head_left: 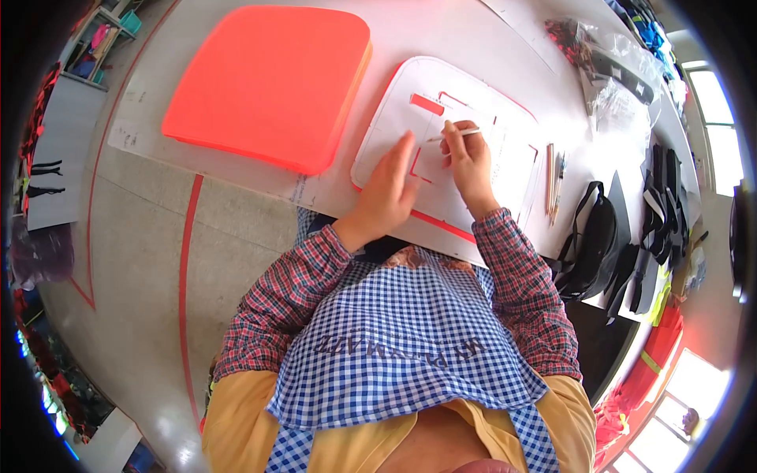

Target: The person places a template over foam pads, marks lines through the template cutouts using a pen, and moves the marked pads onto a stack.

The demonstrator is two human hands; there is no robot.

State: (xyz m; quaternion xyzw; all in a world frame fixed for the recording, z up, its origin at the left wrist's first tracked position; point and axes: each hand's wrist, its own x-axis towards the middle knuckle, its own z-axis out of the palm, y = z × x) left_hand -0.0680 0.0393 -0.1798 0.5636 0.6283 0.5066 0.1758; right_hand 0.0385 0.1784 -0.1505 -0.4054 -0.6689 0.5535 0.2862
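My right hand (471, 167) is closed around a slim white pen (470, 132), whose tip points left, low over a white template (465, 87). The template is a rounded panel with several narrow slots, and red shows through the slots and along its edges. My left hand (385, 189) is at the template's left side, fingers stretched out and together, the thumb apart. Nothing shows in it. Whether its fingers touch the template I cannot tell. Left of the template lies a thick stack of bright orange-red rounded panels (272, 83).
Several pens (555, 185) lie right of the template on the white table (158, 118). Beyond them are a black bag (591, 229), black straps (662, 197) and clear plastic bags (619, 87). Red lines (189, 252) mark the floor at left.
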